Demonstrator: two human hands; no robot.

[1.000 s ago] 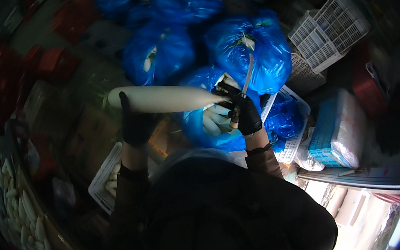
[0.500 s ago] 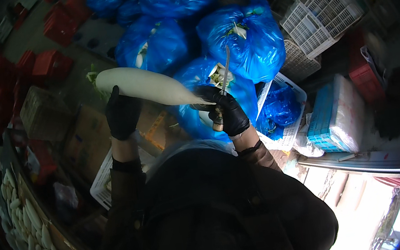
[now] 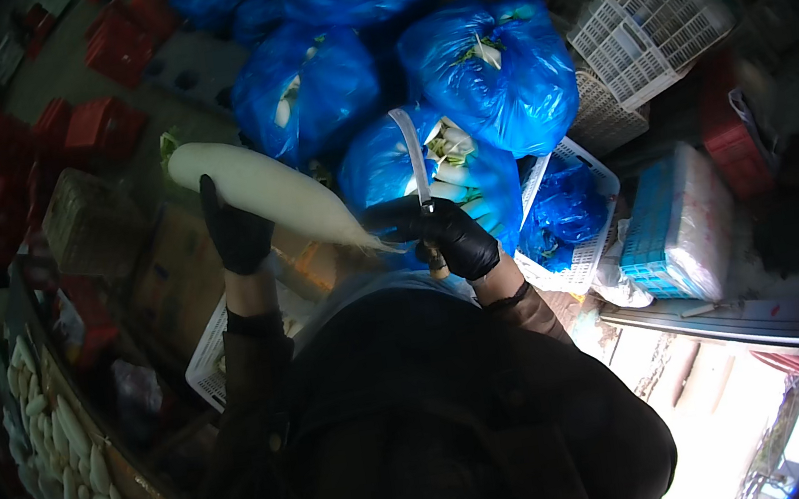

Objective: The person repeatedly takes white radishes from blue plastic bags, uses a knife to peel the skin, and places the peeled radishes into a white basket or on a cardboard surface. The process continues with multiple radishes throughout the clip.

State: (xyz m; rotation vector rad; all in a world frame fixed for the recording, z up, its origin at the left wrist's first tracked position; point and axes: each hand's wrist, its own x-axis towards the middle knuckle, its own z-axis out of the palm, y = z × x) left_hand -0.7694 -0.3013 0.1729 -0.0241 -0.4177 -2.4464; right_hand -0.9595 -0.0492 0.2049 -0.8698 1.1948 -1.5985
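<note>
A long white radish (image 3: 265, 186) with a green stub at its top lies slanting in my black-gloved left hand (image 3: 238, 232), whose fingers wrap round its underside. My right hand (image 3: 453, 237), also gloved, is closed on the wooden handle of a knife (image 3: 414, 157), its curved blade pointing up. The radish's thin rootlet end rests by the fingers of my right hand; whether they touch it I cannot tell. Just beyond, an open blue bag (image 3: 372, 157) shows white radishes and green stalks inside.
More stuffed blue bags (image 3: 309, 100) lie at the back. White crates (image 3: 643, 26), a basket holding blue plastic (image 3: 578, 266) and a wrapped stack (image 3: 670, 234) stand right. Red crates (image 3: 97, 133) are left. A board (image 3: 135, 466) piled with radishes is at lower left; a bright opening lies lower right.
The radish's top has moved left and its thin end has dropped, so it slants more steeply. My left hand has shifted left; the knife blade now leans the other way.
</note>
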